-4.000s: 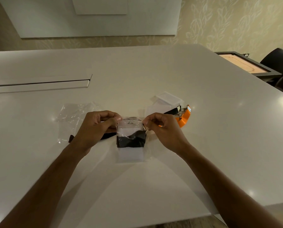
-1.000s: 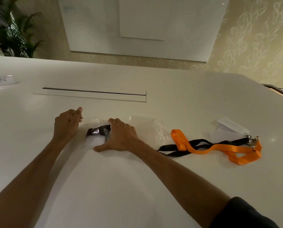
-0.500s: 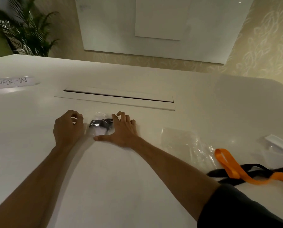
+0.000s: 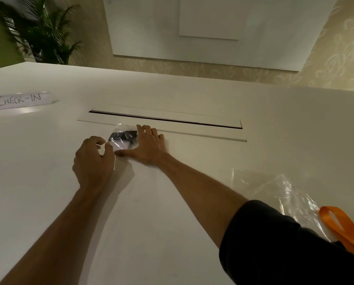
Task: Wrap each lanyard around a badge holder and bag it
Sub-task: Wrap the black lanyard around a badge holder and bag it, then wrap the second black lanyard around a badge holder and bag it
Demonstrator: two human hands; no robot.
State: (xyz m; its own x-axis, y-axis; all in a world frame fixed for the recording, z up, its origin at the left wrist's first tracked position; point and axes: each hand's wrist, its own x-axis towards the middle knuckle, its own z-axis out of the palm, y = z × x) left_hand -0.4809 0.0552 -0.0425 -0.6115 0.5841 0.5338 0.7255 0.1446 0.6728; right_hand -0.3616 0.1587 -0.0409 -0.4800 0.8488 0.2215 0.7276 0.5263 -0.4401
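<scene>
White surface (image 4: 48,161) with a recessed slot. Small clear bag (image 4: 121,140) holding a black lanyard lies between both hands: right hand (image 4: 149,147), fingers straight and spread, presses its edge; left hand (image 4: 92,161), fingers curled, touches the bag's near corner.

A broad white counter (image 4: 48,161) fills most of the view, its glossy top catching soft warm light. A long recessed slot (image 4: 163,119) with a flap runs across its middle. To the left of the slot lies a handwritten "CHECK-IN" label (image 4: 20,100). Beyond the counter's far edge stands a beige wall (image 4: 336,54) with a pale leaf pattern, and on it hangs a large white board (image 4: 213,27). Left of the board, a green potted palm (image 4: 42,31) rises behind the counter's far corner.
</scene>
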